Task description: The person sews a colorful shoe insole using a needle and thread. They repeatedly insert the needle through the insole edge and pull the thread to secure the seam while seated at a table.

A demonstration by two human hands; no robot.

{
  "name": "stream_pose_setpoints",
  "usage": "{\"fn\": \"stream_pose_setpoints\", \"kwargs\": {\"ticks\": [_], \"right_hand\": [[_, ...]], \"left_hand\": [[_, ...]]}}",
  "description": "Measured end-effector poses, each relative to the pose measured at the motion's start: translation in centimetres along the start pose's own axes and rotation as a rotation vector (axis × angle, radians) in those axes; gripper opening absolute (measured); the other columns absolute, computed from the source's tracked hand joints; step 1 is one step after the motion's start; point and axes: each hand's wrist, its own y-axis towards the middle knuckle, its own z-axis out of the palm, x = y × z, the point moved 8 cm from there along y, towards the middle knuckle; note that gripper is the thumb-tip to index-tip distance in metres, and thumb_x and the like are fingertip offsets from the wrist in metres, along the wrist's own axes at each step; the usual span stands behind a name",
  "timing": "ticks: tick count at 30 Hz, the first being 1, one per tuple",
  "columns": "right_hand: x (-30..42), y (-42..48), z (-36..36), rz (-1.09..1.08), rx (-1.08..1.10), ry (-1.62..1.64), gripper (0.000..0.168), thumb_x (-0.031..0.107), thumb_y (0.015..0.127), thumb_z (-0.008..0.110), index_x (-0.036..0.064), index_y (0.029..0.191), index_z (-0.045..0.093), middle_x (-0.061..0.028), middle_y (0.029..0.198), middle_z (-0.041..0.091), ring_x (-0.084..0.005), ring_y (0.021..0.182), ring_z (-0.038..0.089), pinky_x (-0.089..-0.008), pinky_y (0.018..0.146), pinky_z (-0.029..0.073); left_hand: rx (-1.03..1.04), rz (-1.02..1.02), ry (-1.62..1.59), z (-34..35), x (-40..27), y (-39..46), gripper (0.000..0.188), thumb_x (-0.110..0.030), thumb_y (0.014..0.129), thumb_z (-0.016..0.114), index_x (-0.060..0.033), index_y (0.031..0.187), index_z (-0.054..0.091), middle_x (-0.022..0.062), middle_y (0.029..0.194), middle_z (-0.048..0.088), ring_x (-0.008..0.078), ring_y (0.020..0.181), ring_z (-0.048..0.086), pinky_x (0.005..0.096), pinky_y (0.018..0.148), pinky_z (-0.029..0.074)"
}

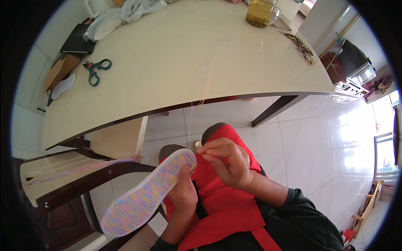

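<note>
My left hand point(185, 191) grips a shoe sole or insole point(147, 194) near its upper end, thumb on the multicoloured woven face; a white edging runs round its rim. Just right of that end, the thumb and forefinger of my right hand point(226, 160) are pinched together at the rim. Something thin shows at the fingertips, too small to name. A pale thread point(190, 125) runs from the sole's upper end up to the table edge. Orange-yellow thread point(206, 89) lies across the tabletop and hangs over its edge.
On the table point(157, 69) lie green-handled scissors point(94, 70), a white insole-shaped piece point(63, 87), plastic bags point(103, 25) and dried strips point(300, 47). A glass mug of tea point(260, 14) stands at the far side. A chair point(94, 178) with a multicoloured strand is at the left.
</note>
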Motion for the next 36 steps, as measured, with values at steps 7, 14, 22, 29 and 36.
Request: {"fn": "stream_pose_setpoints", "kwargs": {"ticks": [7,14,22,29,36], "right_hand": [[0.1,-0.2,0.0,-0.025,0.001,0.005,0.018,-0.004,0.073,0.065,0.001,0.085,0.052,-0.0112,0.084,0.063,-0.0244,0.074,0.064,-0.0298,0.061,0.051],[0.3,-0.4,0.1,-0.025,0.010,0.015,0.018,-0.005,0.073,0.064,0.001,0.086,0.052,-0.0120,0.085,0.063,-0.0255,0.074,0.063,-0.0309,0.061,0.051],[0.9,-0.3,0.2,-0.090,0.034,-0.041,0.020,-0.004,0.073,0.065,0.001,0.086,0.050,-0.0132,0.085,0.062,-0.0262,0.073,0.063,-0.0316,0.059,0.051],[1.6,-0.4,0.2,-0.178,0.043,-0.083,0.022,-0.005,0.073,0.065,0.001,0.086,0.049,-0.0140,0.084,0.063,-0.0245,0.069,0.062,-0.0302,0.055,0.050],[1.3,-0.5,0.2,-0.178,0.022,-0.062,0.023,-0.003,0.071,0.067,0.001,0.085,0.049,-0.0138,0.085,0.062,-0.0253,0.070,0.062,-0.0304,0.056,0.050]], "left_hand": [[0.027,-0.009,0.020,0.2,-0.1,-0.3,0.031,0.002,0.087,0.049,-0.0008,0.117,0.046,0.0119,0.109,0.056,0.0204,0.098,0.058,0.0327,0.081,0.052],[0.026,0.015,0.088,0.0,-0.2,-0.5,0.031,0.002,0.087,0.048,-0.0004,0.118,0.045,0.0127,0.110,0.055,0.0212,0.099,0.057,0.0327,0.082,0.052],[-0.028,0.019,0.065,0.1,-0.5,-0.7,0.026,0.005,0.085,0.052,0.0038,0.111,0.048,0.0133,0.106,0.057,0.0215,0.097,0.058,0.0335,0.083,0.050],[-0.021,0.020,0.069,0.2,-0.6,-0.7,0.024,0.004,0.085,0.052,0.0041,0.109,0.049,0.0128,0.105,0.057,0.0210,0.096,0.058,0.0330,0.084,0.049],[0.015,0.021,0.176,0.2,-0.6,-0.8,0.029,0.000,0.086,0.050,0.0004,0.115,0.046,0.0125,0.107,0.056,0.0217,0.098,0.057,0.0334,0.083,0.049]]}}
